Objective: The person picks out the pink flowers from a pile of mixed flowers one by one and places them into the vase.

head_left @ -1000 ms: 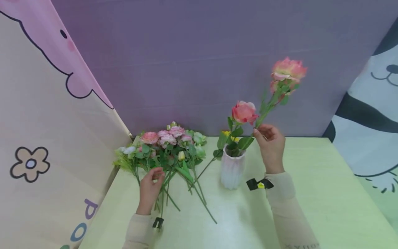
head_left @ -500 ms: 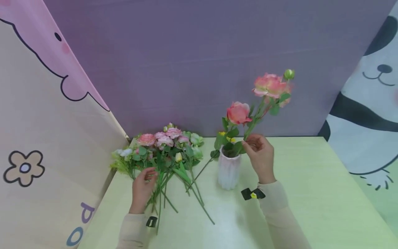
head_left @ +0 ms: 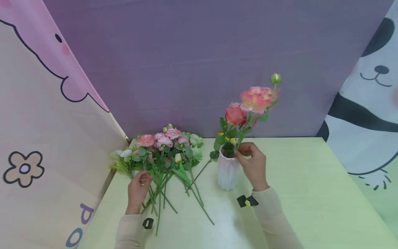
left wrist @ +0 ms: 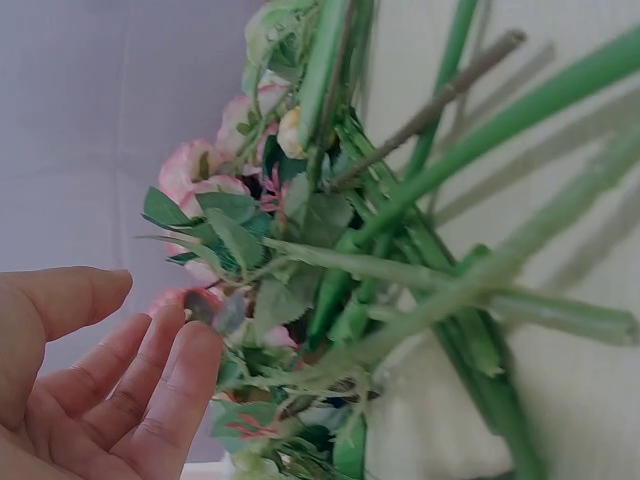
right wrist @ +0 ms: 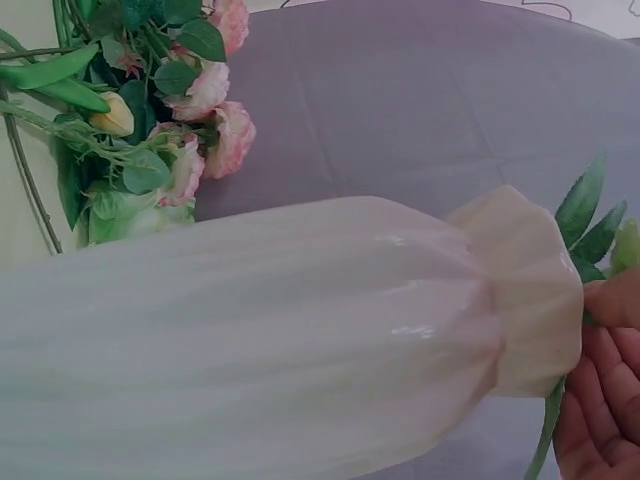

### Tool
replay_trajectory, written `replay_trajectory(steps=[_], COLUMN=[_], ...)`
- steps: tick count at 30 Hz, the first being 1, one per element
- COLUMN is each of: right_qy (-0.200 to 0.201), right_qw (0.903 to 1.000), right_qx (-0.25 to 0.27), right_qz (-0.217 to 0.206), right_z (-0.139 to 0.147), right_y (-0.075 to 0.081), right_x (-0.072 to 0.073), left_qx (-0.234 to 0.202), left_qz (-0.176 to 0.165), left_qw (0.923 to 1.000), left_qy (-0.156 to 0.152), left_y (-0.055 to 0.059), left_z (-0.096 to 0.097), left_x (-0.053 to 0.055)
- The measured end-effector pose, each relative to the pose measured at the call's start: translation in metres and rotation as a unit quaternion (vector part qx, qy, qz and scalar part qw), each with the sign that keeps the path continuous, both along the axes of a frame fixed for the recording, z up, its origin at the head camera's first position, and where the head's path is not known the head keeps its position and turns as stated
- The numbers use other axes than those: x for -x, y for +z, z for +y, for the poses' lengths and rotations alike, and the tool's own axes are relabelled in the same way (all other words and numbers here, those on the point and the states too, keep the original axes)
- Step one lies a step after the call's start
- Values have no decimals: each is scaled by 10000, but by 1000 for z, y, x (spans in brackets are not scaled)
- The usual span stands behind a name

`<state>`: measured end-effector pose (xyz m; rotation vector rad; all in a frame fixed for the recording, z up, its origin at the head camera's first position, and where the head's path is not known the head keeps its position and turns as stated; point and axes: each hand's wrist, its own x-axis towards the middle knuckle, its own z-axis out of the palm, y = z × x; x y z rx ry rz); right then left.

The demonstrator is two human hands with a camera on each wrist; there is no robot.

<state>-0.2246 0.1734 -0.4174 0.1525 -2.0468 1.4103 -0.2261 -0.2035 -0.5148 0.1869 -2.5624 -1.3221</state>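
Observation:
In the head view my right hand (head_left: 253, 166) pinches the stem of a pink-and-yellow artificial peony (head_left: 257, 99) at the rim of a ribbed white-pink vase (head_left: 228, 174). A green bud (head_left: 275, 78) tops the same spray. Its lower stem end is hidden by the rim and fingers. A coral rose (head_left: 235, 114) stands in the vase just left of the peony. My left hand (head_left: 138, 192) hovers by the stems of a flower pile; the left wrist view shows its fingers (left wrist: 150, 390) loosely bent, holding nothing. The right wrist view has the vase (right wrist: 340, 320) large, fingertips (right wrist: 605, 300) beside its mouth.
Pink flowers (head_left: 168, 136), white blooms (head_left: 125, 153) and a pale yellow tulip (head_left: 178, 158) lie heaped at the table's back left, stems toward me. Yellow petals (head_left: 230, 139) show behind the vase. A purple backdrop (head_left: 199, 69) borders the light table (head_left: 311, 193).
My right hand has come down and left with the peony, bringing its stem to the vase mouth and its bloom beside the rose. My left hand has shifted slightly left and down, still holding nothing.

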Motion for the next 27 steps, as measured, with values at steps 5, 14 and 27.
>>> replay_trajectory(steps=[5, 14, 27], right_qy=[-219, -302, -357], right_qw=[9990, 9978, 9934], right_qx=[-385, -527, -960], right_qz=[101, 272, 523], right_z=[-4, -5, -5], right_y=[-6, -10, -10], right_x=[-1, -3, -1], left_qx=[-30, -142, -27], left_qz=[-94, -411, -417], left_qw=[9999, 9988, 9984], left_qy=[77, 220, 378], left_y=[-6, -14, -30], left_z=[-3, -8, -15], left_x=[-1, 3, 11])
